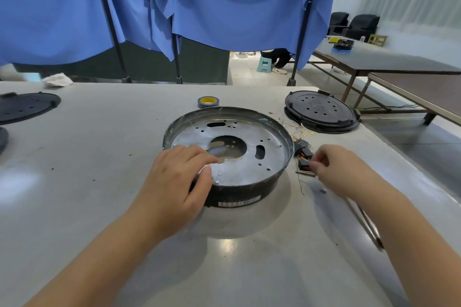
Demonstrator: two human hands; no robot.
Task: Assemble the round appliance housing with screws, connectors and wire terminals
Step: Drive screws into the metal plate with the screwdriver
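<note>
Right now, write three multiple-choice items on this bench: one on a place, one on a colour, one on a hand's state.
1. Where does the grey tape roll with the yellow core lie?
A. beyond the round black housing with the silver plate
B. inside it
C. under the right hand

2. What colour is the hanging cloth?
A. red
B. blue
C. white

3. What is the left hand doing?
A. lifting the tape roll
B. lying flat on the table
C. resting on the housing's near rim

Key: 1 A, the roll sits on the grey table behind the housing; 2 B, it is plainly blue; 3 C, fingers lie on the plate and the thumb at the rim, while the right hand reaches the small black connectors.
</note>
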